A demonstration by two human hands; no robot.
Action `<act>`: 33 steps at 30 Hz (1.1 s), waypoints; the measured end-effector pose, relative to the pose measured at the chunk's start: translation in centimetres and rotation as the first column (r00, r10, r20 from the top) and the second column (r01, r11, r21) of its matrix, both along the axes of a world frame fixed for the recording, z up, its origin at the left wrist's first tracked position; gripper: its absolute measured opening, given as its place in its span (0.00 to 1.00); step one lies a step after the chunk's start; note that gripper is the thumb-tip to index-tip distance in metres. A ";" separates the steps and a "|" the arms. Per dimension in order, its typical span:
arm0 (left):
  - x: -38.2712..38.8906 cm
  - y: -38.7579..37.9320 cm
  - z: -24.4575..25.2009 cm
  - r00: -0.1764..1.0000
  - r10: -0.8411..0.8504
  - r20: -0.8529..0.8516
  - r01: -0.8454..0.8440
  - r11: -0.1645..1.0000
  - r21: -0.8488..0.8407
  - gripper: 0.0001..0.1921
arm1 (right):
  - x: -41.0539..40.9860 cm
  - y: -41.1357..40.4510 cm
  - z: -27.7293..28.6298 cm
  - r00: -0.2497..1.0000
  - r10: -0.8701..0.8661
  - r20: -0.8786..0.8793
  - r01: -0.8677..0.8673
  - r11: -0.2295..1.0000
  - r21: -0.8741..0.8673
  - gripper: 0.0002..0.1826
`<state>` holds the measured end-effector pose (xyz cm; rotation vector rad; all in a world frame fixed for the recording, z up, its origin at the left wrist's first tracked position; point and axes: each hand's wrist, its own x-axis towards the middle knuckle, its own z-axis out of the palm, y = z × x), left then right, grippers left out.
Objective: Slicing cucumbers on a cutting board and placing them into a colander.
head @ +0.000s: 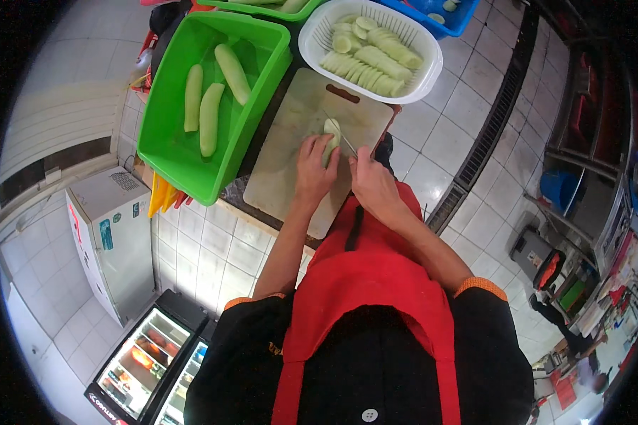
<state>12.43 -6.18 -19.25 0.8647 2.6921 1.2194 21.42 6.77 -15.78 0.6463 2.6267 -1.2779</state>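
Observation:
My left hand (317, 167) presses a peeled, pale green cucumber (329, 151) onto a worn white cutting board (282, 175). In my right hand (372, 183) is a kitchen knife (346, 141), its thin blade angled across the cucumber's far end. A pale cut face shows at that end, close to the blade. Most of the cucumber's near part is hidden under my left fingers. Beyond the board, a white slotted plastic basket (430, 79) holds rows of sliced cucumber (383, 62). Several whole peeled cucumbers (211, 119) lie in a green plastic tub (165, 143) to the left.
A second green tub (268, 11) and a blue tub (457, 24) stand at the far side. Tiled floor (430, 135) and a drain grate (489, 114) run along the right. Display fridges (143, 366) stand at lower left. Another person (579, 340) is far off at right.

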 end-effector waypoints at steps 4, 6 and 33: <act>-0.2 -0.1 -0.2 0.994 -0.061 -0.094 0.062 0.998 0.013 0.17 | 0.6 -0.3 0.4 0.995 0.008 0.098 -0.011 1.000 0.029 0.13; -0.4 -0.3 -0.1 0.993 -0.112 -0.037 0.113 0.993 0.033 0.17 | 0.9 -0.2 1.1 0.993 0.003 0.115 -0.007 0.999 0.043 0.12; -0.4 -0.4 -1.2 1.000 -0.027 0.007 0.026 0.990 0.142 0.08 | 4.2 -0.4 1.7 0.978 0.002 0.210 -0.008 0.999 0.031 0.08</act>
